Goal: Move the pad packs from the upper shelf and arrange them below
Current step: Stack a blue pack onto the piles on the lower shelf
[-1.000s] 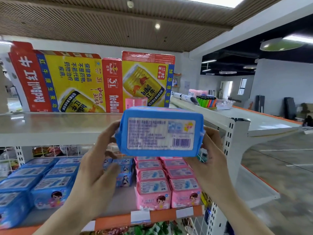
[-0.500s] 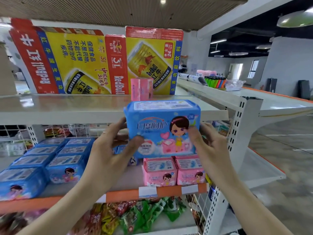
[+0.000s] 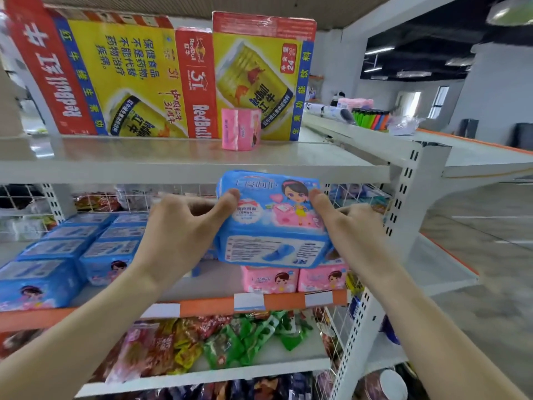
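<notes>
I hold a blue pad pack (image 3: pixel 271 223) with both hands just under the edge of the upper shelf (image 3: pixel 184 168), above the shelf below (image 3: pixel 213 281). My left hand (image 3: pixel 184 232) grips its left end, thumb on the front. My right hand (image 3: pixel 343 220) grips its right end. A pink pad pack (image 3: pixel 240 129) stands alone on the upper shelf. Below, several blue packs (image 3: pixel 72 249) lie in rows at the left, and pink packs (image 3: pixel 294 278) sit at the right under the held pack.
Large yellow and red drink cartons (image 3: pixel 138 76) stand along the back of the upper shelf. Snack bags (image 3: pixel 219 339) fill the shelf beneath the pads. A white perforated upright (image 3: pixel 403 215) bounds the shelves on the right; beyond it lies open floor.
The blue pack has come down from in front of the upper shelf to below its edge, tilting so its front and underside face me. Both hands kept their grip.
</notes>
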{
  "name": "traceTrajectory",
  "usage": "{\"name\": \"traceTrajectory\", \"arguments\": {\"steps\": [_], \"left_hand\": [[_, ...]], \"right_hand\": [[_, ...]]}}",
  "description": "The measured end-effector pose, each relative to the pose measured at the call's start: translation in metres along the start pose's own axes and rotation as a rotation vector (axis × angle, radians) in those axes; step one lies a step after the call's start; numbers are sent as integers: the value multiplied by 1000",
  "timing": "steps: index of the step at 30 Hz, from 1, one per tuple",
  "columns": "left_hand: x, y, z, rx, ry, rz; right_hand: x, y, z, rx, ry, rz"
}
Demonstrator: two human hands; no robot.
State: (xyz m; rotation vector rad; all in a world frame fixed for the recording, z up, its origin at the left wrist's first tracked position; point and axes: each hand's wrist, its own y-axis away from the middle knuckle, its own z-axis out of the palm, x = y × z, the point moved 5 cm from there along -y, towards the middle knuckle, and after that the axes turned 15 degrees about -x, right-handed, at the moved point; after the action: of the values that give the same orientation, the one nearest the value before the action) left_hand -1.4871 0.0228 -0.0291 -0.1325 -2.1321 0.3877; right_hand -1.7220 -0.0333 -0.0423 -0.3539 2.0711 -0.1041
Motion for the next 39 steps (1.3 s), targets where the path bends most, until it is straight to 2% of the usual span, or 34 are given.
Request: {"name": "traceTrajectory", "arguments": {"steps": [4, 10, 16, 24, 29, 39], "left_hand": [[2, -1, 1, 5, -24, 13], [-5, 0, 13, 29, -108, 89], [6, -1, 25, 41, -121, 137], [6, 3, 38, 34, -132, 144], [5, 8, 38, 36, -232, 172], [-47, 40, 28, 12, -260, 53]], "right_hand": [[-10, 4, -2, -3, 18, -32], [-13, 16, -1, 42, 173, -251], [1, 19, -6, 18, 159, -274], [7, 29, -17, 69, 205, -322], [13, 32, -14, 59, 204, -337], [35, 32, 44, -110, 126, -364]]}}
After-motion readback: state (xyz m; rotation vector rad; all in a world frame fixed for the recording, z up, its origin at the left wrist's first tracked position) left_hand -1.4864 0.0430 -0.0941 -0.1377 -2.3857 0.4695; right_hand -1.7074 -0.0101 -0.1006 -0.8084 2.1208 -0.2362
